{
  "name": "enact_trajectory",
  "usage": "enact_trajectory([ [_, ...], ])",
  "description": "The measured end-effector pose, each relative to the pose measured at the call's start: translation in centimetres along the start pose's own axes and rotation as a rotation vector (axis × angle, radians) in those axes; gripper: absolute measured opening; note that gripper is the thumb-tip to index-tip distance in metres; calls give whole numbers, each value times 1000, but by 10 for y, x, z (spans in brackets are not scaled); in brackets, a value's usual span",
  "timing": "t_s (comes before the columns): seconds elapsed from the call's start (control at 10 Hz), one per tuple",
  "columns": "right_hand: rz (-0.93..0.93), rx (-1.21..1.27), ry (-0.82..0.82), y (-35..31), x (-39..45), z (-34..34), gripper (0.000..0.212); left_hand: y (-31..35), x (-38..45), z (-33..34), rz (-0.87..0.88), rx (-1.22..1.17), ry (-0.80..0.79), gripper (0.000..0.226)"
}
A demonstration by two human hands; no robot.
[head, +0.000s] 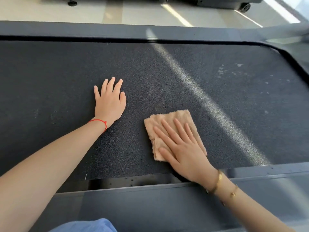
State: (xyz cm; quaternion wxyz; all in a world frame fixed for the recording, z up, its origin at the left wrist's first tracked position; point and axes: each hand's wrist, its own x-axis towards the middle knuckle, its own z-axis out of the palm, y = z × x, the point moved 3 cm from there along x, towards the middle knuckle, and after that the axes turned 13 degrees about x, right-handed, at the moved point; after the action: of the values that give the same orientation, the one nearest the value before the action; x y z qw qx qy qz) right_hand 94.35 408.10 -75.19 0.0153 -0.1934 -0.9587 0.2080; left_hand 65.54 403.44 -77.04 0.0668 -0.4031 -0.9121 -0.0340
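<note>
From the head camera, looking down: the right hand [182, 148] lies flat on a tan, fluffy cloth [177, 116]. Its fingers are straight and slightly fanned, pointing away and to the left, with the palm pressing the cloth down. Nothing is curled round the cloth or pinching it. The cloth is folded into a rough square and rests on the dark, grainy belt [167, 77] near its front edge, right of the middle. Its far and left edges show past the fingertips.

The left hand [109, 102] rests palm down on the bare belt, to the left of the cloth and a little farther away, not touching it. Its fingers are straight and spread, holding nothing. A red string bracelet [100, 122] circles the left wrist, and gold bangles [217, 183] sit on the right wrist.

A stripe of light [200, 96] crosses the belt diagonally just right of the cloth. Pale smudges [230, 71] mark the belt's far right part. A grey side rail [150, 203] runs along the near edge, under both forearms.
</note>
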Motion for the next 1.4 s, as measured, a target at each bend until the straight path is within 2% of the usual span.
enact_trajectory([
  [0.1,36,1,21,24,-12,-10,55,0,0,0,0,3,-5,52],
  [0.2,239,-36,101,66,14,-32,55,1,0,-1,2,13,-7,52],
  [0.3,391,41,103,87,55,-44,55,2,-1,-2,-1,4,-12,52],
  [0.4,312,17,72,60,70,-33,56,2,-2,-3,-3,-9,-11,52],
  [0.5,74,-38,16,12,43,-9,56,3,-3,-4,1,-4,-5,52],
  [0.6,-65,-13,-46,-4,7,1,56,2,-3,-5,-1,-9,3,52],
  [0.7,-42,-36,-39,18,3,-10,55,2,-2,-5,-4,-13,3,52],
  [0.8,167,-39,40,39,30,-25,55,1,-1,-4,-9,-26,-9,52],
  [0.9,275,-24,74,30,44,-22,56,2,-2,-4,-12,-29,-4,52],
  [1.1,-85,8,-41,-37,-4,16,54,3,-3,-4,-11,-21,5,51],
  [1.2,-70,9,-10,-17,-12,6,54,3,-3,-4,-11,-19,-1,51],
  [1.4,265,-14,99,64,58,-34,54,3,-3,-5,-20,-25,-16,52],
])
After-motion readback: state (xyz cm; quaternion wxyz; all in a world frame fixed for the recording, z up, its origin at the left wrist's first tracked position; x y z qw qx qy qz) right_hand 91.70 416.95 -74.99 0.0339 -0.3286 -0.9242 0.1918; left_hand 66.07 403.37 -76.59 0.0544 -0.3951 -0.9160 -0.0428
